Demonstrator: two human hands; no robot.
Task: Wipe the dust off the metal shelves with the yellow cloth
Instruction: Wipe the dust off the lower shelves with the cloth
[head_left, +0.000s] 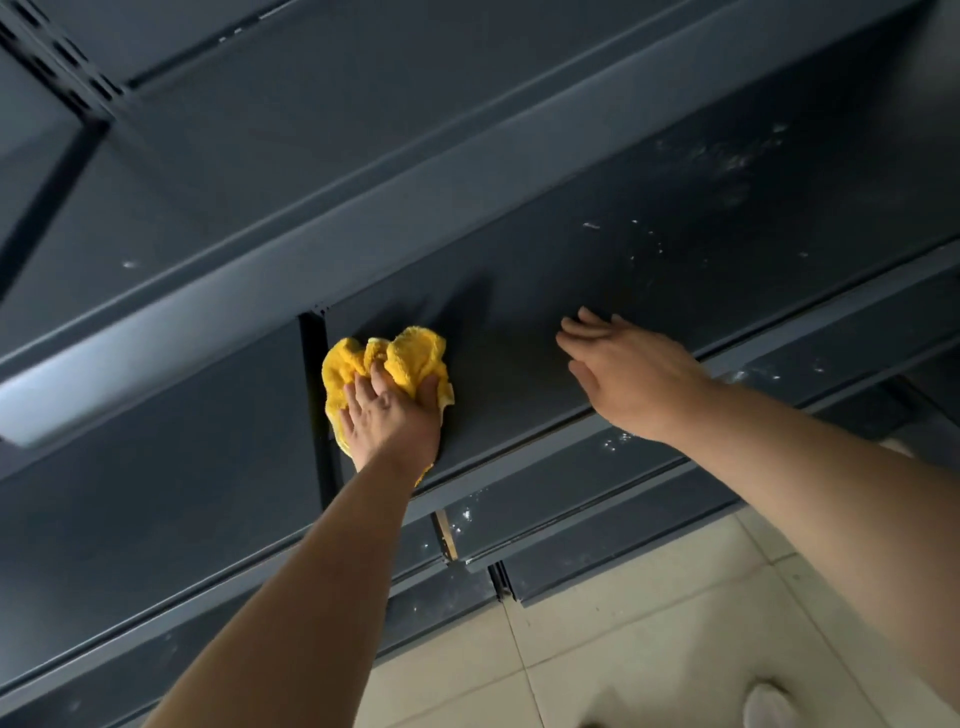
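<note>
A crumpled yellow cloth (400, 358) lies on the dark grey metal shelf (675, 249), at the shelf's left end beside a vertical upright. My left hand (392, 421) presses down on the cloth with its fingers curled into the folds. My right hand (623, 374) hovers over or rests on the same shelf to the right, fingers straight and together, holding nothing. White dust specks dot the shelf's far right part.
More dark shelves run above (311, 171) and below (571, 499), the lower ones also speckled with white dust. A slotted upright (67, 67) stands at the top left. Beige floor tiles (649, 649) and a white shoe (769, 706) show at the bottom right.
</note>
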